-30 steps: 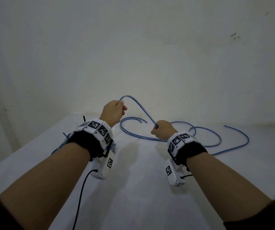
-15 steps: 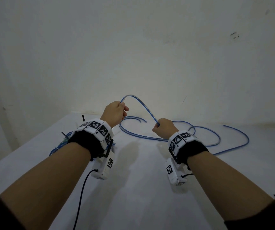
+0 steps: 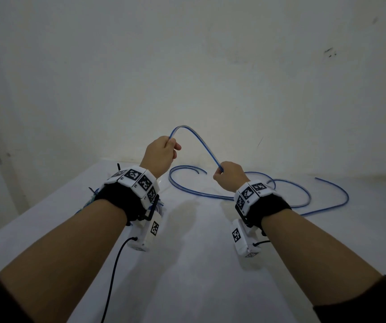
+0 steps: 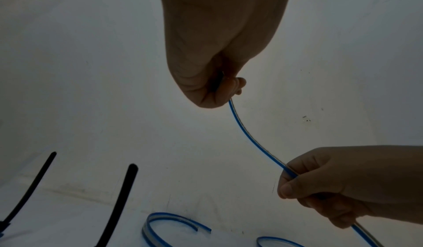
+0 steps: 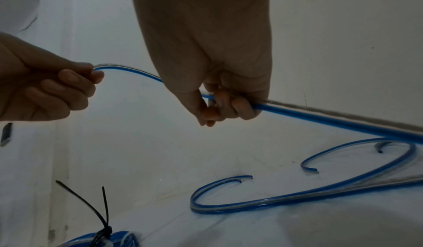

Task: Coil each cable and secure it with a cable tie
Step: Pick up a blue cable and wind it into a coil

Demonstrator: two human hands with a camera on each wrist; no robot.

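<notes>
A blue-and-clear flat cable (image 3: 196,142) arches in the air between my two hands. My left hand (image 3: 161,151) pinches one end of the arch, seen from below as left hand (image 4: 219,88). My right hand (image 3: 228,174) grips the cable lower down, its fingers (image 5: 228,106) curled round it. From there the cable (image 5: 332,119) runs down to loose loops (image 3: 210,194) on the white table (image 3: 199,264). More cable pieces (image 5: 251,204) with cut ends lie there.
A coiled blue bundle (image 5: 109,238) bound with black cable ties (image 5: 103,214) lies at the table's left, behind my left wrist. Black tie tails (image 4: 119,204) stick up. A white wall (image 3: 210,78) stands close behind the table. A black lead (image 3: 112,271) hangs from my left wrist unit.
Both hands have risen slightly, lifting the arch of cable a little higher. The loops on the table lie much as before.
</notes>
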